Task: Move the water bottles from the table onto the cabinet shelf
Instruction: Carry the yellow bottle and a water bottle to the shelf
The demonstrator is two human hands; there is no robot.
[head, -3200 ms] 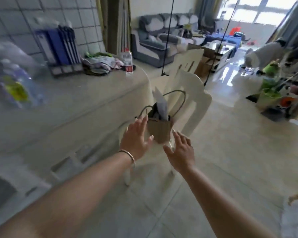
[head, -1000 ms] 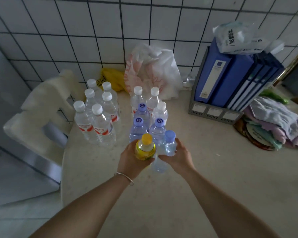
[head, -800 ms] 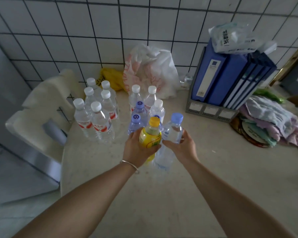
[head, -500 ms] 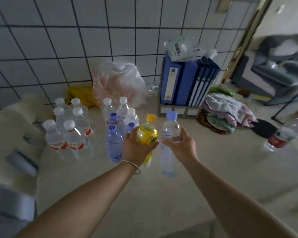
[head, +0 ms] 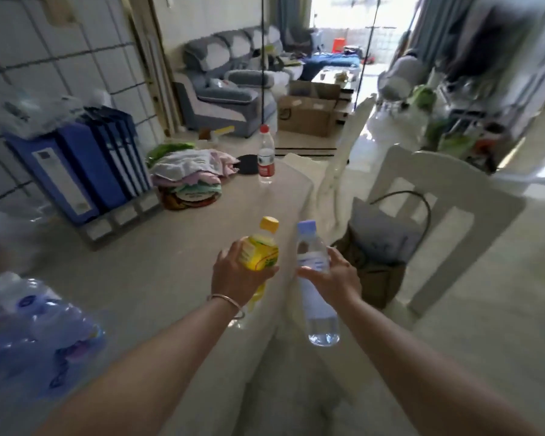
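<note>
My left hand point(head: 235, 276) grips a yellow-capped bottle with a yellow label point(head: 260, 251), held upright above the table's right edge. Beside it my right hand point(head: 334, 278) holds a clear water bottle with a pale blue cap point(head: 315, 287), hanging past the edge over the floor. Blurred blue-capped bottles point(head: 35, 328) stay on the beige table point(head: 151, 272) at the lower left. A single red-capped bottle point(head: 266, 155) stands at the table's far end. No cabinet shelf is in view.
Blue binders in a grey rack point(head: 85, 171) and folded cloths point(head: 192, 174) lie along the tiled wall. A white chair point(head: 453, 215) with a brown paper bag point(head: 381, 278) stands right of the table. Beyond lie a cardboard box point(head: 309, 113) and a grey sofa point(head: 227, 89).
Both hands lifted their bottles off the table and carried them right as my view swung from the tiled wall toward the living room. The bottle group slid to the lower left.
</note>
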